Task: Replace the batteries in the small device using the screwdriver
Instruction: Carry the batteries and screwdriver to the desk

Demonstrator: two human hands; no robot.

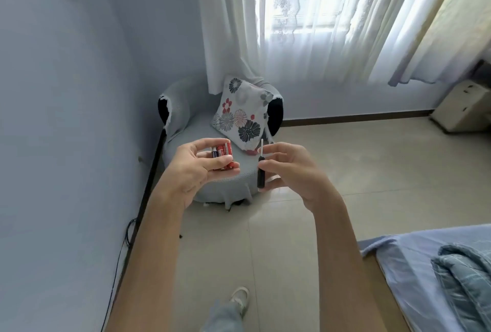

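Observation:
My left hand [196,169] is raised in front of me and holds a small bundle of red batteries [223,152] between thumb and fingers; whether the small device sits among them I cannot tell. My right hand [289,169] is level with it, a short gap to the right. It grips a small screwdriver [261,169] with a black handle and a thin pale shaft that points straight up. The two hands do not touch.
A round grey armchair [183,129] with a floral cushion [240,116] stands in the corner behind my hands. White curtains [318,25] hang over the window. A bed with blue bedding [438,273] is at the lower right. My shoe [240,297] rests on the tiled floor.

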